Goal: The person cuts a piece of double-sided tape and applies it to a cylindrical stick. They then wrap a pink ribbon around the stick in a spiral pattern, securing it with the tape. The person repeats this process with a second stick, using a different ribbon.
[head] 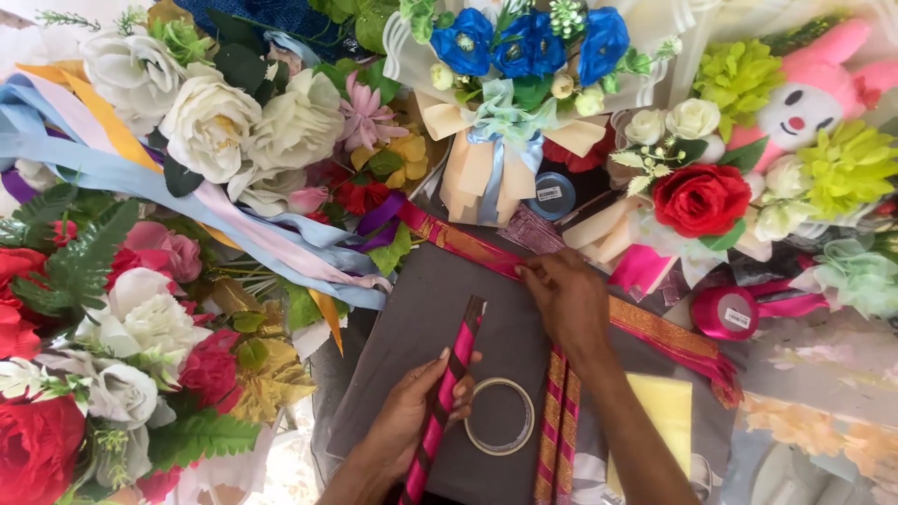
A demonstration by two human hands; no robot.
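Observation:
My left hand point(414, 409) is shut on a thin stick wrapped in pink and dark ribbon point(447, 393), held slanted over a grey sheet point(412, 323). My right hand point(566, 297) pinches a long pink ribbon with gold edging point(655, 323) that runs slantwise across the sheet. A roll of clear tape point(499, 417) lies flat on the sheet between my hands. Two more pink and gold strips point(557, 430) hang down under my right forearm.
Artificial flowers crowd the left: white roses point(210, 122), red and pink blooms, and loose blue and orange ribbons point(84, 159). A blue-flower bouquet point(524, 47), a red rose point(700, 198), a pink plush toy point(809, 98), a pink ribbon spool point(725, 311) and a yellow card point(666, 411) lie around.

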